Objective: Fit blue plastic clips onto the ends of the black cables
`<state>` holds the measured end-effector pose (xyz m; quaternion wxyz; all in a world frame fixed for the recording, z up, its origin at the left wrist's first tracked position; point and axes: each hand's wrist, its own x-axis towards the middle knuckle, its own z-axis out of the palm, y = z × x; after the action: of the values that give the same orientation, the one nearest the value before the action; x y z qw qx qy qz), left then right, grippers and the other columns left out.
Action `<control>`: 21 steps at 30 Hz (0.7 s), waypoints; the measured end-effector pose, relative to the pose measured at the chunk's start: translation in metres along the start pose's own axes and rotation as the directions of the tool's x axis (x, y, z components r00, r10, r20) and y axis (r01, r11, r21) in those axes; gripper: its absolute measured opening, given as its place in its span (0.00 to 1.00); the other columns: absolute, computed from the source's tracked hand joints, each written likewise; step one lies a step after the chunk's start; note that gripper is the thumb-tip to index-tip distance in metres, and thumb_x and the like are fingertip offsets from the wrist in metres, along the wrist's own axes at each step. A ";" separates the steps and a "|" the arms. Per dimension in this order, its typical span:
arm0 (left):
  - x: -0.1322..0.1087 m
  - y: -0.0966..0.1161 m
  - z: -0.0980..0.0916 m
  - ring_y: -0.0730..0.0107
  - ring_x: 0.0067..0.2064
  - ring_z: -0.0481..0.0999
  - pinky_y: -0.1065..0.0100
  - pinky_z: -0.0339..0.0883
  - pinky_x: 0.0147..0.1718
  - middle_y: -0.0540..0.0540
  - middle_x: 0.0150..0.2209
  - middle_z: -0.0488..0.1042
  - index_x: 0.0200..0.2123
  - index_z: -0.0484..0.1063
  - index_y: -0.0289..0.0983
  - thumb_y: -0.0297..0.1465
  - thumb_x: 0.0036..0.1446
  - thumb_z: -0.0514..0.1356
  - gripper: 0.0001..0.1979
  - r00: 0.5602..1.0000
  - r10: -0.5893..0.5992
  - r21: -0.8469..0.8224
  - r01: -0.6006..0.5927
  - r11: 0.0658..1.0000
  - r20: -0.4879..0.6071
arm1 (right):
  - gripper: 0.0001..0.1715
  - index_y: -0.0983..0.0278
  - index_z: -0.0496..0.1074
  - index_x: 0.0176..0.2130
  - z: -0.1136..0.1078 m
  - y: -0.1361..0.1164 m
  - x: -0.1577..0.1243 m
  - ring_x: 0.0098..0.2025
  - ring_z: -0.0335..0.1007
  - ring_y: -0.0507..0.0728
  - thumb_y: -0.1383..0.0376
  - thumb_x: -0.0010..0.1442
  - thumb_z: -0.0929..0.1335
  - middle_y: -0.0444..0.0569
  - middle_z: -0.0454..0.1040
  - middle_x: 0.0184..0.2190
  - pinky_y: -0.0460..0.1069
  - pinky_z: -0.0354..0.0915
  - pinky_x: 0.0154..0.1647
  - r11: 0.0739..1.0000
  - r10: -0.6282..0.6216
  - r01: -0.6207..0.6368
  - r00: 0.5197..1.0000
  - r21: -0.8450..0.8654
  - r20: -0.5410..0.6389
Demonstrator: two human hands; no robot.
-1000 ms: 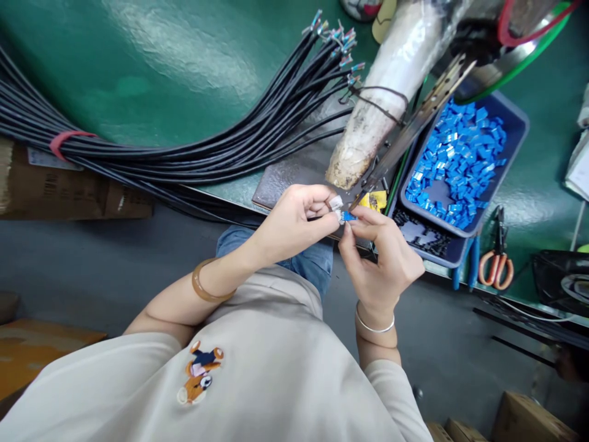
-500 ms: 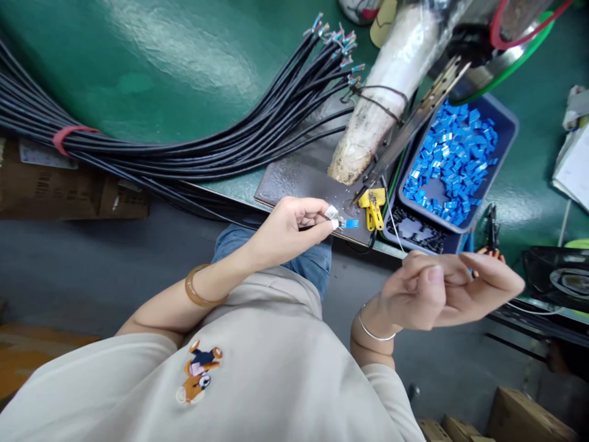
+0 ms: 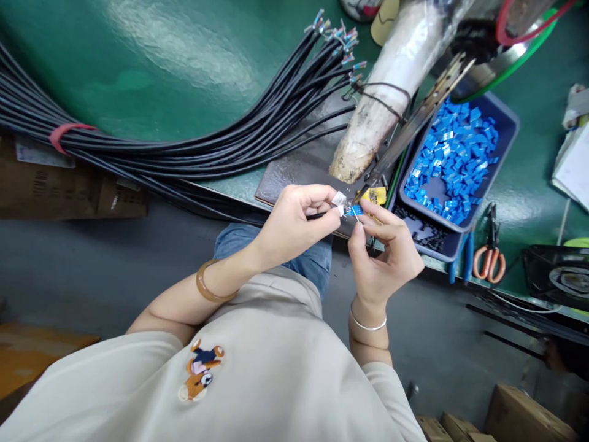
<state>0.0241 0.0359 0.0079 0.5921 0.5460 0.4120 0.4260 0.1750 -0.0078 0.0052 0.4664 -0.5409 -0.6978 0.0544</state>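
My left hand (image 3: 306, 215) is closed around the end of a black cable (image 3: 315, 216), whose stripped wires meet a small blue connector (image 3: 355, 210). Opposite it, my right hand (image 3: 384, 242) pinches a thin whitish wire (image 3: 356, 216) between thumb and finger, its end at the connector. Just above the connector hangs the pointed tip of a soldering iron (image 3: 375, 175). A yellow tool (image 3: 375, 196) lies behind my right fingers, partly hidden by them.
A bundle of black cables (image 3: 193, 156) with stripped ends crosses the green table (image 3: 184, 61). A wrapped white tube (image 3: 386, 98) slants down beside the iron. Right of it stand a bin (image 3: 506, 132) of blue connectors, orange-handled scissors (image 3: 489, 261) and blue-handled pliers (image 3: 467, 258).
My right hand has come left from in front of the bins to the connector, now pinching the thin wire. My left hand has moved the cable end slightly up and right, under the iron tip.
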 end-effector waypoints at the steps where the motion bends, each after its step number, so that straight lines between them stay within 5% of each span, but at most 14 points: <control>1: 0.001 -0.001 0.000 0.81 0.24 0.58 0.75 0.53 0.22 0.52 0.22 0.61 0.25 0.67 0.33 0.27 0.55 0.58 0.07 1.000 0.008 0.009 -0.008 1.000 -0.008 | 0.08 0.61 0.69 0.36 0.000 0.000 0.001 0.43 0.80 0.56 0.72 0.58 0.70 0.49 0.79 0.46 0.52 0.79 0.41 1.000 0.002 -0.002 1.000 0.004 0.005; 21: 0.005 0.003 -0.004 0.82 0.22 0.51 0.75 0.46 0.20 0.55 0.20 0.53 0.26 0.67 0.34 0.26 0.56 0.58 0.07 0.998 -0.042 0.015 0.041 0.999 0.049 | 0.10 0.63 0.69 0.34 -0.003 -0.001 0.006 0.41 0.80 0.53 0.75 0.55 0.70 0.48 0.80 0.46 0.49 0.79 0.43 0.999 -0.053 0.053 0.998 -0.003 0.034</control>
<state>0.0219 0.0414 0.0101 0.6070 0.5520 0.4114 0.3970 0.1765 -0.0049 0.0105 0.4547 -0.5219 -0.7200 0.0500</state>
